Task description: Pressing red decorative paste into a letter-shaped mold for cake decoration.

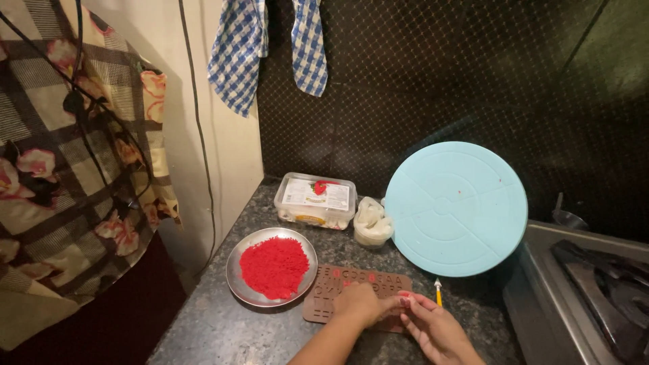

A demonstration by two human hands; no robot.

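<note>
— From the head view, what stands around the hands?

— A speckled dark stone desk (223,324). At the left sits a round metal plate (236,284) heaped with red granules (274,267). Behind it, against the dark wall, is a clear plastic tub (316,201) with a lid, and just beside that a small white crumpled bag (372,222). A pale blue round board (456,208) leans tilted against the wall on the right, its lower edge near a small yellow-tipped tool (438,292) lying on the desk. A blue checked cloth (236,54) hangs above, a steel stove (588,290) fills the right corner, and a patterned cloth (74,169) hangs on the left.

— Does anything block the way?

— The blue board stands close over the working spot, but touches neither hand.

— Where is the piece being worked on?

— A brown mould (338,287) with letter-shaped hollows lies flat on the desk, just right of the plate. Some hollows show red filling. Its near right part is hidden under the hands.

— And the fingers?

— The left hand (358,305) rests on the mould, fingers curled together, pressing down. The right hand (436,328) meets it at the mould's right end, fingertips (405,297) pinched close together on a little red bit; I cannot tell just how much they hold.
</note>
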